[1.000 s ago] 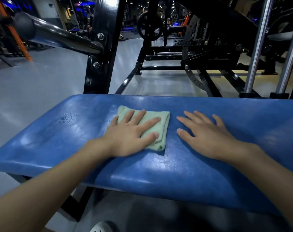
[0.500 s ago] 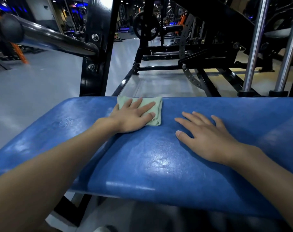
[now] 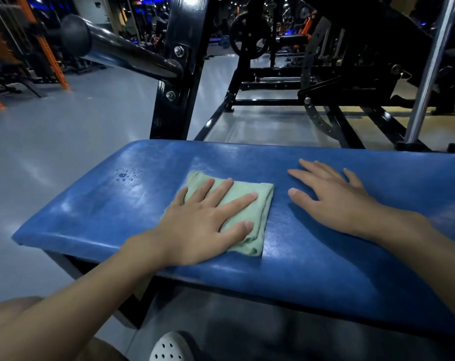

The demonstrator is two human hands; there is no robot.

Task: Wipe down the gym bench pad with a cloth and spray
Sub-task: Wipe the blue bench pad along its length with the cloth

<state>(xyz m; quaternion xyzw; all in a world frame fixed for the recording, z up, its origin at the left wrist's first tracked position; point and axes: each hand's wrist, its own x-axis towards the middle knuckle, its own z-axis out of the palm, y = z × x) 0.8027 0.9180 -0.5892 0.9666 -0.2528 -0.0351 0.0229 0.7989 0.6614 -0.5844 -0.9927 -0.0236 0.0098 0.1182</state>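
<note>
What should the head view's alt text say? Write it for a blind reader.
A left hand presses a folded green cloth flat on a blue gym bench pad; the right hand rests open beside it. Droplets sit on the pad left of the cloth, black gym machines behind.

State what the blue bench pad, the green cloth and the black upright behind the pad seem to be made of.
Bench pad: likely vinyl or faux leather, glossy; sheen and fine creases.
Cloth: soft woven fabric, matte, maybe cotton or microfibre; folded layers.
Black upright: painted metal, probably steel; glossy, bolted.
</note>
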